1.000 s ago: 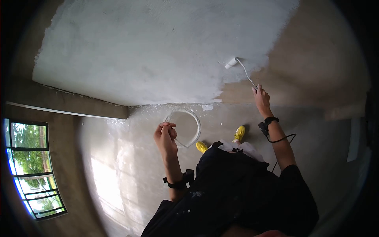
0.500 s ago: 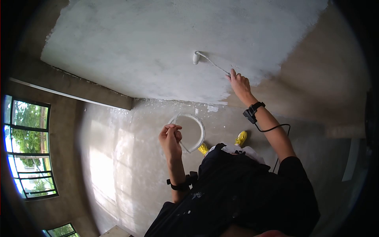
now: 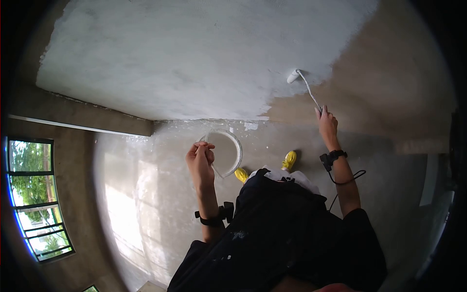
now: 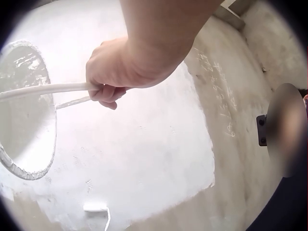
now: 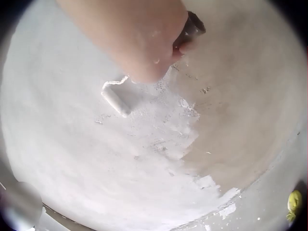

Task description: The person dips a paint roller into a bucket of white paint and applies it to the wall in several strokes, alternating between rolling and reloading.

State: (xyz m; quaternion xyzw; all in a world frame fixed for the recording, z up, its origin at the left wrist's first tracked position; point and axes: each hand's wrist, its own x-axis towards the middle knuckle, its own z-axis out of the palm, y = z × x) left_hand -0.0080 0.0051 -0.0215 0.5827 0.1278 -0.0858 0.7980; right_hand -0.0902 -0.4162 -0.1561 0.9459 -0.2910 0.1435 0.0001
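My right hand (image 3: 328,125) curls round the dark handle (image 5: 190,29) of the paint roller (image 3: 293,76), whose white head lies beyond my fingers against the pale-coated wall (image 3: 170,53), near its brown part. My left fingers curl round the bail (image 4: 48,88) of a bucket (image 3: 239,151) hanging below them. Yellow shoes (image 3: 289,159) show between my grips.

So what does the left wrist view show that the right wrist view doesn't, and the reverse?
Only left wrist: the left hand gripping the white handle of a bucket, and scrawled marks on the wall.
Only right wrist: the right hand on the roller's dark grip, and a yellow shoe at the edge.
Both: the roller head and the wall, part white, part bare.
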